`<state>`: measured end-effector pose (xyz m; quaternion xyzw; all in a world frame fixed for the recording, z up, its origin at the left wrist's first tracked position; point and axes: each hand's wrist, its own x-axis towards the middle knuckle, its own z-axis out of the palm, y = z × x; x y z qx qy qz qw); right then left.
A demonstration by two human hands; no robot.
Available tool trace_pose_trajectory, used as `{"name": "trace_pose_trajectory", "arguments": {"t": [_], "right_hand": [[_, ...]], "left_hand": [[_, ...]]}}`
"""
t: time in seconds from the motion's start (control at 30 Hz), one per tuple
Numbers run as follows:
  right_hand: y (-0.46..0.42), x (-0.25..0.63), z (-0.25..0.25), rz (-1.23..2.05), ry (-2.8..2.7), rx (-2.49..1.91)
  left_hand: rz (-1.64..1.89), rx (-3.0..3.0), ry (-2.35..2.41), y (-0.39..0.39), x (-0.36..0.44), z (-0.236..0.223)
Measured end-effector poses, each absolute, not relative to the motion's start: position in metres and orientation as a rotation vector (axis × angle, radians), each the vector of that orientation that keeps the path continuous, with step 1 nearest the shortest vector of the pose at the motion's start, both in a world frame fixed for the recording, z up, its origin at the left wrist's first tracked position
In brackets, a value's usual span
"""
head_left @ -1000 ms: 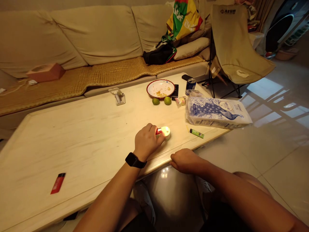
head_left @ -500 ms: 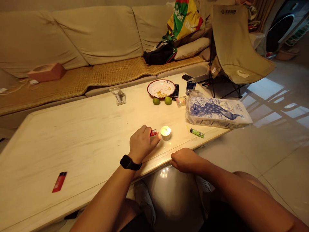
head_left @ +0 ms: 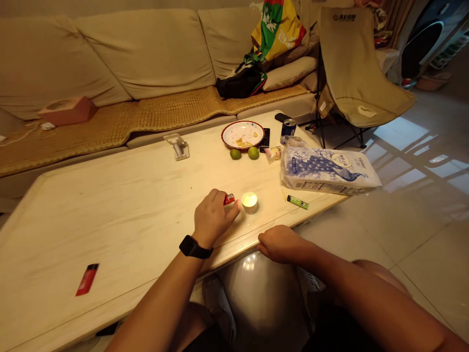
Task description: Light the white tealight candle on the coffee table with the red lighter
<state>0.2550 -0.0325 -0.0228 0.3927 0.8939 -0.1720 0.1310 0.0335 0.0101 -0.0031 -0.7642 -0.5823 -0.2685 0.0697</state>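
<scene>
My left hand point(head_left: 212, 218), with a black watch on its wrist, is closed around a red lighter point(head_left: 229, 199). Only the lighter's top end shows past the fingers, and the thumb is stretched out below it. Just right of the thumb tip stands a small round candle point(head_left: 249, 203), its top glowing brightly. My right hand point(head_left: 277, 243) is a loose fist at the table's front edge. Its inner side is turned away, so whatever it may hold is hidden. A green lighter point(head_left: 298, 202) lies to the right of the candle.
Another red lighter point(head_left: 87, 279) lies at the front left of the pale table point(head_left: 110, 210). Farther back are a plate point(head_left: 225, 142) with food scraps, two limes point(head_left: 253, 153), a can point(head_left: 288, 130), a tissue pack point(head_left: 330, 168) and a white stand point(head_left: 178, 147). A folding chair point(head_left: 351, 68) stands behind right.
My left thumb has spread slightly away from the red lighter, and that hand has drawn a little left from the candle. My right hand stays at the table edge.
</scene>
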Motion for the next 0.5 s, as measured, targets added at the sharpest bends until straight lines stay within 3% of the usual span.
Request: {"name": "trace_pose_trajectory", "arguments": {"t": [0.5], "right_hand": [[-0.0319,0.2543,-0.0218,-0.528,2.572,1.152]], "left_hand": [[-0.834,-2.291,-1.812,0.0118,0.0308,-0.0027]]}}
